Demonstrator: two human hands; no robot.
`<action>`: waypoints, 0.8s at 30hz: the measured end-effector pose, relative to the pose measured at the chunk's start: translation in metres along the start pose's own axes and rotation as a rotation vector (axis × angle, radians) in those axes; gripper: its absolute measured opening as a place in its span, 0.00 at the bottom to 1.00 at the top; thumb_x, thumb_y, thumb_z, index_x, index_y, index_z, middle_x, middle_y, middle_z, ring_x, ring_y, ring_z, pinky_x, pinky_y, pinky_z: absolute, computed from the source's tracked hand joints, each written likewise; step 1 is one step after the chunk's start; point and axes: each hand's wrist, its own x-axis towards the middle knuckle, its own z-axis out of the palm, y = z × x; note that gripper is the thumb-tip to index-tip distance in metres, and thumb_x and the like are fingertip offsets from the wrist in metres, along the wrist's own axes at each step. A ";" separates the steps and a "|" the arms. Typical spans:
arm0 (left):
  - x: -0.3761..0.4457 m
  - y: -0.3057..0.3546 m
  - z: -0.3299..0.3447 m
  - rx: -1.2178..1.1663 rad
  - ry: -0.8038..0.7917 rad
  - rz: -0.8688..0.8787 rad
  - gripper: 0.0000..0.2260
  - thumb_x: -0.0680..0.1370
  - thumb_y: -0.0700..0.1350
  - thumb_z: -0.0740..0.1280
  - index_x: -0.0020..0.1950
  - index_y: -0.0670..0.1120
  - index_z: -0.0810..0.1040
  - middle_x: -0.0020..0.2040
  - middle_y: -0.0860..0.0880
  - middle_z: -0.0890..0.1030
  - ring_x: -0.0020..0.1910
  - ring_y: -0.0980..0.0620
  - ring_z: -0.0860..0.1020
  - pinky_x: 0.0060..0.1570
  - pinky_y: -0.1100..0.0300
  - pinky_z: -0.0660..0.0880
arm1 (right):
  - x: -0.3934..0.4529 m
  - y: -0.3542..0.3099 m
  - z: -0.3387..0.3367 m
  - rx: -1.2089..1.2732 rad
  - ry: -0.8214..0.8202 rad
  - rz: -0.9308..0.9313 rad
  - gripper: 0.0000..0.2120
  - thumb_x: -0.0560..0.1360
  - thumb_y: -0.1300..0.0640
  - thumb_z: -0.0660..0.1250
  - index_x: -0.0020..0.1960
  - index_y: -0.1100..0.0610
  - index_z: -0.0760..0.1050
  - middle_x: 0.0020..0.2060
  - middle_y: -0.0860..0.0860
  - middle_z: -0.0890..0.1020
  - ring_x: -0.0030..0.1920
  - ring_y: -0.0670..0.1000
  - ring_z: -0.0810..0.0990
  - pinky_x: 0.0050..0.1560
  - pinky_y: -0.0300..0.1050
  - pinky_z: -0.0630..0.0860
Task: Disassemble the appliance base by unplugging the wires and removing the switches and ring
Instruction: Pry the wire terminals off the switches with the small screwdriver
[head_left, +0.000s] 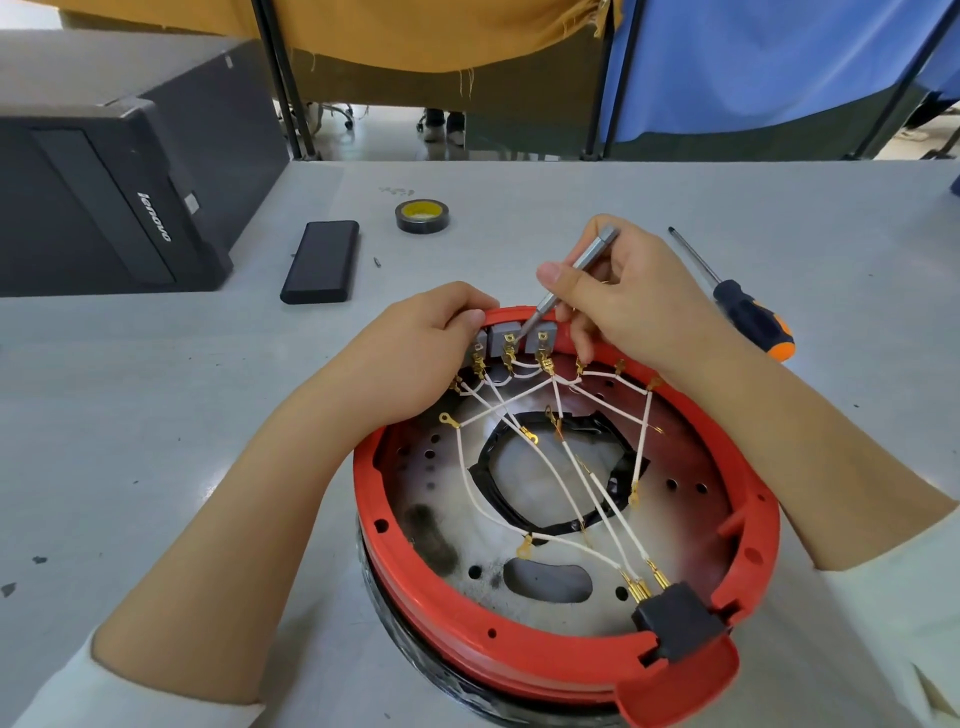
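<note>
The round appliance base lies upturned on the table, with a red ring (415, 566) round its rim and a metal plate inside. Three grey switches (511, 335) sit at the far rim, with white wires (592, 488) running from their brass terminals across the plate to a black connector block (675, 621) at the near right. My left hand (415, 353) grips the far rim beside the leftmost switch. My right hand (623, 296) holds a thin grey metal tool (571, 275), its tip resting at the middle switch's terminal.
An orange-and-black screwdriver (748, 317) lies right of the base. A roll of black tape (422, 215), a flat black case (322, 267) and a small screw bit (377, 261) lie beyond it. A black computer tower (119, 171) occupies the far left.
</note>
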 end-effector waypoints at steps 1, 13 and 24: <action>0.000 0.000 0.000 0.002 0.001 -0.001 0.11 0.82 0.50 0.54 0.59 0.59 0.74 0.46 0.63 0.75 0.40 0.64 0.72 0.37 0.67 0.65 | -0.001 0.000 0.000 0.013 -0.002 -0.008 0.12 0.78 0.53 0.65 0.39 0.53 0.66 0.31 0.56 0.81 0.22 0.55 0.77 0.28 0.39 0.73; 0.001 -0.001 0.001 0.007 0.014 -0.002 0.11 0.82 0.50 0.55 0.58 0.59 0.74 0.37 0.60 0.74 0.33 0.64 0.72 0.33 0.66 0.64 | -0.011 -0.010 0.001 -0.096 -0.055 -0.047 0.08 0.77 0.55 0.66 0.42 0.52 0.68 0.27 0.47 0.79 0.24 0.48 0.79 0.32 0.37 0.77; -0.001 0.001 0.001 0.022 -0.001 0.009 0.12 0.83 0.49 0.54 0.61 0.57 0.74 0.49 0.55 0.78 0.45 0.62 0.74 0.39 0.68 0.66 | -0.005 -0.008 -0.001 0.036 -0.117 0.043 0.09 0.79 0.60 0.63 0.41 0.54 0.66 0.24 0.49 0.75 0.21 0.43 0.68 0.23 0.32 0.65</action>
